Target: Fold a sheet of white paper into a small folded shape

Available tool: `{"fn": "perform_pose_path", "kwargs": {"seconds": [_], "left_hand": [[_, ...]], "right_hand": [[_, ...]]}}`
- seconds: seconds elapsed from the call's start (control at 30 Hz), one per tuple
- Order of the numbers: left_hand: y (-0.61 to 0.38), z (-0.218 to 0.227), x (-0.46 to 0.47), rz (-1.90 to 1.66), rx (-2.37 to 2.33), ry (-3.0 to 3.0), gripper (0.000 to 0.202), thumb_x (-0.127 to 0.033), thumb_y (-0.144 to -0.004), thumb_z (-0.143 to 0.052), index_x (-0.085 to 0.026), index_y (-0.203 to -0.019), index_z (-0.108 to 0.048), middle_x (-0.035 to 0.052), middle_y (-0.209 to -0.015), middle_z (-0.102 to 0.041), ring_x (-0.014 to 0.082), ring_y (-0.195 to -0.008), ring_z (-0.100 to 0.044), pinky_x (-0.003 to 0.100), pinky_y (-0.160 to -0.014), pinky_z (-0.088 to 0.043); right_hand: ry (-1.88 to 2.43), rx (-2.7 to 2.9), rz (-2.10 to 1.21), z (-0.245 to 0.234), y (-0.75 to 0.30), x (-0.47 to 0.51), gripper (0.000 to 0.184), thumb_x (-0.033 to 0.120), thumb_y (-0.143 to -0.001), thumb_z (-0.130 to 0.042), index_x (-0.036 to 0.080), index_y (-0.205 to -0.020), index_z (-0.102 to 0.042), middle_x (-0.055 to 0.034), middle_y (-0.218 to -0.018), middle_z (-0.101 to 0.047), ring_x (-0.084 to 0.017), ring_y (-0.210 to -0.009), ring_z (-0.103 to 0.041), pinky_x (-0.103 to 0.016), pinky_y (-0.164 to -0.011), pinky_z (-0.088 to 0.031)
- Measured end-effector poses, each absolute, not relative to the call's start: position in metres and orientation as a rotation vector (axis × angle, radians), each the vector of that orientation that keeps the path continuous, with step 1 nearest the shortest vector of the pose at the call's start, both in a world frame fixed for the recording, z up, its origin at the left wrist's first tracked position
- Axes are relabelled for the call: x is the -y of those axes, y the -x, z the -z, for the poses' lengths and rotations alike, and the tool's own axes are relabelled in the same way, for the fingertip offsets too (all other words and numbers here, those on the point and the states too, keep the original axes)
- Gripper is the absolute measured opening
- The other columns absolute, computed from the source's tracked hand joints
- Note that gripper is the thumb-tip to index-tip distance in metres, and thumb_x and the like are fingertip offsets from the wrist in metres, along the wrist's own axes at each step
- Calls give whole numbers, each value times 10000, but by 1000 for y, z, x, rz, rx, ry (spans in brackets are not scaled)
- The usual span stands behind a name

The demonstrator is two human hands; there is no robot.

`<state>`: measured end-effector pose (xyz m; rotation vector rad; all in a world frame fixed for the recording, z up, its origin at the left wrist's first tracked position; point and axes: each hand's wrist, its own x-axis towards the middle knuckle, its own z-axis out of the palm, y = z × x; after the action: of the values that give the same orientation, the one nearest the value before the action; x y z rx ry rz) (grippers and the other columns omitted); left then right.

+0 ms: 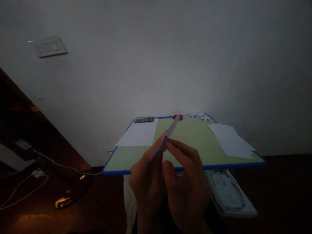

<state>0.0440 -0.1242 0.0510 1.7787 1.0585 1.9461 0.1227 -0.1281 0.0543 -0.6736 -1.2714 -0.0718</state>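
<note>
A folded piece of white paper is held up on edge above the front of the table. My left hand grips its lower left side, the fingers closed behind it. Against the paper's right face, my right hand presses with its fingertips near the fold, its thumb lower down. Red-handled scissors lie at the table's back edge, partly hidden by the paper. Small white paper cutouts are heaped at the back right corner.
The green table has a blue rim and stands against a wall. White sheets lie stacked at right, and another sheet at left with a dark phone-like object on it. White cables run along the left.
</note>
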Motion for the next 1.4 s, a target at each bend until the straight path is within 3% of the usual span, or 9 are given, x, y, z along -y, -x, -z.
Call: {"fn": "perform_pose_path", "kwargs": {"seconds": [0.17, 0.3, 0.4, 0.57, 0.67, 0.93, 1.17, 1.33, 1.4], "left_hand": [[-27, -53, 119, -1919, -917, -1839, 214, -260, -1060, -679, -306, -1202, -833, 20, -1157, -866, 202, -984, -841, 278, -871, -678], [-31, -48, 115, -1718, -795, -1763, 110, -265, -1037, -716, -249, -1104, -802, 44, -1091, -868, 183, -928, -831, 254, -808, -673], [-39, -48, 112, -1705, -714, -1718, 89, -222, -1041, -701, -248, -1088, -773, 43, -1073, -862, 185, -941, -826, 276, -819, -673], [-46, -53, 105, -1803, -644, -1875, 199, -127, -1025, -699, -280, -1110, -795, 32, -1224, -824, 213, -1154, -760, 377, -1003, -615], [-46, -55, 103, -1900, -671, -2006, 244, -115, -1015, -716, -285, -1148, -829, 29, -1207, -796, 180, -1120, -727, 333, -981, -581], [-50, -57, 104, -2021, -612, -2004, 355, -83, -987, -739, -315, -1240, -830, 11, -980, -781, 166, -849, -669, 327, -738, -524], [-49, -56, 103, -2026, -559, -2013, 306, -105, -996, -738, -303, -1208, -836, 20, -989, -797, 170, -856, -682, 328, -740, -531], [-46, -56, 104, -1949, -579, -2064, 275, -63, -987, -720, -271, -1120, -841, 19, -960, -796, 181, -867, -697, 346, -758, -538], [-46, -57, 104, -1912, -614, -2102, 289, -46, -969, -733, -274, -1105, -843, 14, -945, -796, 187, -870, -699, 351, -763, -541]], "right_hand": [[750, 1280, 88, -54, -183, 117, 572, 245, -927, -819, 336, -1467, -652, -89, -1495, -623, -351, -1441, -542, -602, -1162, -497], [576, 1361, -277, -48, -206, 108, 771, 247, -893, -873, 365, -1578, -538, -33, -1246, -759, -255, -1106, -737, -457, -956, -621], [532, 1309, -280, -45, -208, 101, 685, 142, -849, -894, 345, -1451, -637, 6, -1071, -786, -213, -936, -764, -406, -871, -631], [458, 1288, -132, -48, -207, 93, 376, 32, -877, -814, 290, -1142, -744, -19, -1104, -764, -230, -1030, -752, -429, -890, -621], [515, 1316, -87, -49, -208, 93, 281, 39, -895, -820, 270, -1050, -782, -21, -1092, -763, -212, -1038, -739, -410, -919, -598], [460, 1282, -196, -51, -207, 99, 301, 19, -872, -831, 274, -1033, -821, -7, -1017, -761, -187, -974, -729, -346, -811, -603], [410, 1296, -246, -49, -204, 101, 321, -8, -856, -829, 261, -1030, -807, -3, -1040, -769, -182, -970, -736, -342, -832, -607], [361, 1352, -176, -46, -218, 97, 588, 66, -824, -880, 321, -1326, -712, 11, -1039, -780, -208, -897, -740, -394, -788, -619], [466, 1481, -54, -48, -228, 98, 515, 133, -827, -911, 330, -1273, -746, -1, -1031, -782, -223, -918, -727, -411, -790, -603]]}}
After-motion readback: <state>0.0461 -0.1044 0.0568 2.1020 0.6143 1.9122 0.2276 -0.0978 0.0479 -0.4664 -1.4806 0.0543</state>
